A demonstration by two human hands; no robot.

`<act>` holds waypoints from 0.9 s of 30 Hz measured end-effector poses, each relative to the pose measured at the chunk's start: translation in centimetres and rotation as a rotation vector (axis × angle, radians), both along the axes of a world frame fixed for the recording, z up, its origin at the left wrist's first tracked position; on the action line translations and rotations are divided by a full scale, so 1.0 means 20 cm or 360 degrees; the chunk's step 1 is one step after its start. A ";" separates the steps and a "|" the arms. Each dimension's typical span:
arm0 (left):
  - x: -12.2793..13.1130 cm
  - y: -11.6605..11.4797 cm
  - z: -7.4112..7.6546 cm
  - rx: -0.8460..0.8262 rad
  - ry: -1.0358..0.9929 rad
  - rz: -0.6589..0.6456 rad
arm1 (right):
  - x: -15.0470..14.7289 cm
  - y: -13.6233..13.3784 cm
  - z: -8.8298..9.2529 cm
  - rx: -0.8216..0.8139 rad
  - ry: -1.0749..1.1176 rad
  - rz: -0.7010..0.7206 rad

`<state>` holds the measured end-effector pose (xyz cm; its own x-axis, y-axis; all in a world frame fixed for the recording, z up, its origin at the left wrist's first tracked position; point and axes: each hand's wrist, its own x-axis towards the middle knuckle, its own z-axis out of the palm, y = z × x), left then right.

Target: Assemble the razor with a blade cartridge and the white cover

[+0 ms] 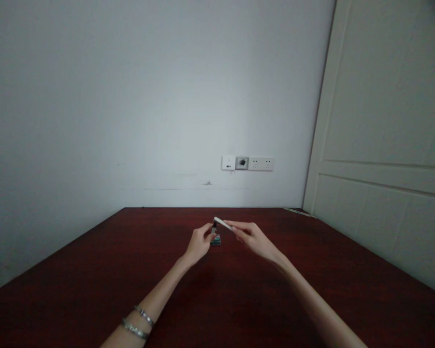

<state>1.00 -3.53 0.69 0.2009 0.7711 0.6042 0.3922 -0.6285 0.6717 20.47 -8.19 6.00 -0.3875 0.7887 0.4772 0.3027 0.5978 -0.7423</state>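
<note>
My left hand is closed, its thumb and fingers pinching a small greyish piece with a dark top. My right hand pinches a slim white stick with a rounded far end. That end slants up to the left and meets or overlaps the dark top; contact cannot be told for sure. Just under the pinched piece, a small flat greenish block rests on the table, beside my left fingertips. The left fingers partly cover the small piece, so its full shape is hidden.
The dark red wooden table runs back to a pale wall. White wall sockets and a switch plate sit above its far edge. A thin flat strip lies at the far right corner, near a white panelled door.
</note>
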 end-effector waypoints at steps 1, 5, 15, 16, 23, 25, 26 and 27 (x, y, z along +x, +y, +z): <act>0.00 0.00 0.00 0.0005 0.0002 0.0016 | 0.00 0.00 0.00 -0.0022 0.0015 0.0019; 0.00 0.00 0.00 0.0016 -0.0005 0.0006 | 0.01 0.01 -0.02 -0.0003 0.0133 -0.0060; 0.00 0.00 0.00 -0.0004 -0.0025 -0.0016 | 0.01 0.01 -0.04 -0.0025 0.0165 -0.0054; 0.00 0.00 0.00 -0.0007 -0.0030 -0.0022 | 0.01 0.01 -0.04 -0.0037 0.0148 -0.0028; 0.00 0.00 -0.01 -0.0014 -0.0037 -0.0032 | 0.02 0.01 -0.04 -0.0067 0.0222 -0.0075; 0.00 0.00 -0.01 -0.0015 -0.0040 -0.0039 | 0.02 0.01 -0.05 -0.0084 0.0190 -0.0024; 0.00 0.00 -0.01 -0.0018 -0.0045 -0.0040 | 0.02 0.01 -0.05 -0.0106 0.0168 0.0014; 0.00 0.00 -0.01 -0.0020 -0.0048 -0.0037 | 0.02 0.01 -0.05 -0.0124 0.0162 0.0035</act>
